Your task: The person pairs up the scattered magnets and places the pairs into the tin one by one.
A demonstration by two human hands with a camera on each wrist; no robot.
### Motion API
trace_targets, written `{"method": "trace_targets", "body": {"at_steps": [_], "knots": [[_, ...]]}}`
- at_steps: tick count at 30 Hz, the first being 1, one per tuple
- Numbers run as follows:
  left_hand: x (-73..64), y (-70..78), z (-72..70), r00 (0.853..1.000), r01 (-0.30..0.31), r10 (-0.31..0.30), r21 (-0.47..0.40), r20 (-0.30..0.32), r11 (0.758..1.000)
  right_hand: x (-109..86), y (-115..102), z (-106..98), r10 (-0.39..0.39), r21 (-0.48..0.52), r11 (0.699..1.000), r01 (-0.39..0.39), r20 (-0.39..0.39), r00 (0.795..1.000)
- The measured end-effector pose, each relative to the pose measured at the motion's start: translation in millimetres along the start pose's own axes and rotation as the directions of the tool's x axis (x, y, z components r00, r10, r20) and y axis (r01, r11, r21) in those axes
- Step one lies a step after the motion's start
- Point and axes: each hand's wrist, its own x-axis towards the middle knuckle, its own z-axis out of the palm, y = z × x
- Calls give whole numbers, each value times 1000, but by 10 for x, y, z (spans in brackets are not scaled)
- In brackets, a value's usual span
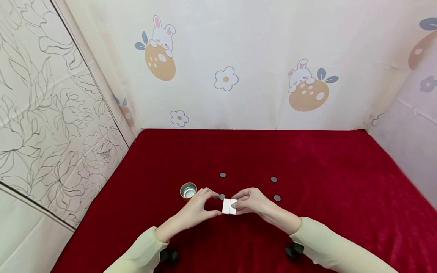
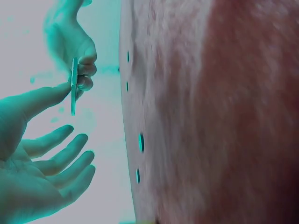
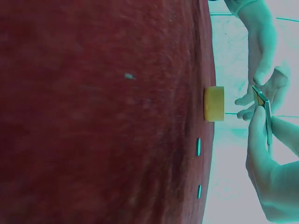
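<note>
A pale wall covering (image 1: 259, 34) hung behind a surface draped in deep red velvety cloth (image 1: 327, 159), printed with white rabbits (image 1: 163, 38) hugging orange-brown fruits (image 1: 159, 68) and with simple outlined flowers (image 1: 226, 79). On the left stood a cream panel (image 1: 65, 113) traced with large, dark-lined blossoms. Another pale hanging (image 1: 409, 125) closed the right side, apparently fabric, though its folds were indistinct. The light was bright and fairly even.

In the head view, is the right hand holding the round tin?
No, the right hand holds a small white object; the round tin stands on the red cloth.
</note>
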Motion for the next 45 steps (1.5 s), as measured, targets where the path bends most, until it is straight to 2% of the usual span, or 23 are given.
{"method": "trace_targets", "body": {"at_steps": [4, 8, 11, 16, 22, 30, 39, 45], "knots": [[-38, -69, -88, 996, 46, -47, -9, -71, 999, 88, -49, 47, 1, 34, 999, 0, -30, 1000], [-79, -148, -181, 983, 100, -103, -22, -155, 995, 178, -100, 112, 21, 63, 998, -17, -71, 997], [-114, -234, -246, 970, 112, -116, -32, -214, 993, 241, -133, 163, 33, 85, 996, -25, -87, 996], [-187, -370, -349, 955, 126, -133, -43, -265, 991, 335, -168, 244, 31, 115, 993, -20, -88, 996], [-243, -481, -403, 947, 196, -194, -21, -255, 980, 450, -189, 340, 20, 147, 989, -7, -90, 996], [-237, -591, -368, 937, 277, -277, -31, -212, 960, 601, -174, 476, 6, 167, 986, 8, -81, 997], [-213, -715, -344, 932, 316, -331, -114, -150, 942, 759, -145, 630, 23, 210, 978, -2, -94, 995], [-202, -752, -337, 929, 334, -353, -160, -113, 929, 801, -173, 685, 14, 205, 979, 7, -99, 995]]}}
